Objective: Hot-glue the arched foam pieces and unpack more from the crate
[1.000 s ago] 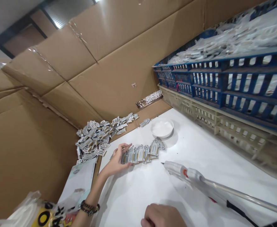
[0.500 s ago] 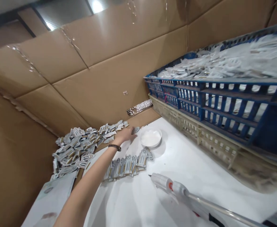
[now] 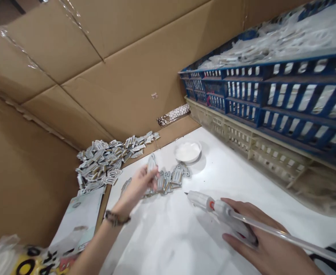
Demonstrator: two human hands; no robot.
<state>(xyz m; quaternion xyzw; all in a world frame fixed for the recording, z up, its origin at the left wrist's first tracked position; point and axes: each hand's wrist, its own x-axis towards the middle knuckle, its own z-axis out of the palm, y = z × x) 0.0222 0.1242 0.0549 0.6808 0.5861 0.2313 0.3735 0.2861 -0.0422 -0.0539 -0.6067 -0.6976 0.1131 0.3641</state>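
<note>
My left hand (image 3: 141, 181) pinches a small grey arch-shaped piece (image 3: 152, 162) between thumb and fingers, its pointed end up. The hand is above a row of similar overlapping grey pieces (image 3: 168, 181) on the white tabletop, and hides part of that row. A white glue gun (image 3: 201, 200) with an orange ring lies on the table, its dark tip toward the row. A clear rod runs back from it. My right hand (image 3: 265, 236) reaches around the gun's rear part, thumb and fingers apart on either side. Its other fingers are partly hidden.
Beyond the row stands a white bowl (image 3: 188, 152) with white contents. A heap of grey pieces (image 3: 105, 160) lies at the left by the cardboard wall (image 3: 128, 84). On the right, a blue crate (image 3: 242, 91) full of wrapped pieces rests on a cream crate (image 3: 236, 139).
My left hand has come back from near the bowl to above the row, holding a grey piece. My right hand has entered around the glue gun, which stays put. The view has tilted down.
</note>
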